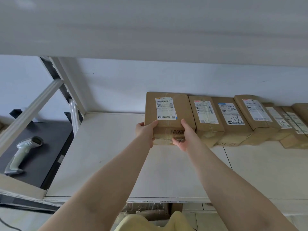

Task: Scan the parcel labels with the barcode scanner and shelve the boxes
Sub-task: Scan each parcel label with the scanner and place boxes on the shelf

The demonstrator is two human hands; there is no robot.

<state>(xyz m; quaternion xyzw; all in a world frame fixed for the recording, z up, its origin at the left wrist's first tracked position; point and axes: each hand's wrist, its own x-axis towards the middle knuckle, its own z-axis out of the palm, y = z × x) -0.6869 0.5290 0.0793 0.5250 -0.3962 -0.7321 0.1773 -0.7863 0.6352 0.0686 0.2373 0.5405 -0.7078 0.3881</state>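
1. Box (168, 114): a brown taped carton with a white label (165, 108) on top, lying at the left end of a row of parcels (233, 117) on the white shelf (106, 155), its far edge near the wall. It looks stiff and fairly light, since two hands manage it by the near edge alone; the tape may be a little slick, so the cardboard corners are the surer hold.
2. Shelf: bare board lies to the left and in front of the box. The next parcel touches or nearly touches its right side, so any slide must go back or left.
3. Upper shelf (150, 30): it hangs low overhead and limits lifting.
4. Desk (33, 155): dark, beyond the rack's post on the left, well apart from the box.
5. Scanner (23, 152): lies on the desk, untouched.
6. Left hand (145, 132): grips the box's near left corner, thumb on top.
7. Right hand (184, 135): grips the near right part, thumb on top, fingers across the front face over a barcode.
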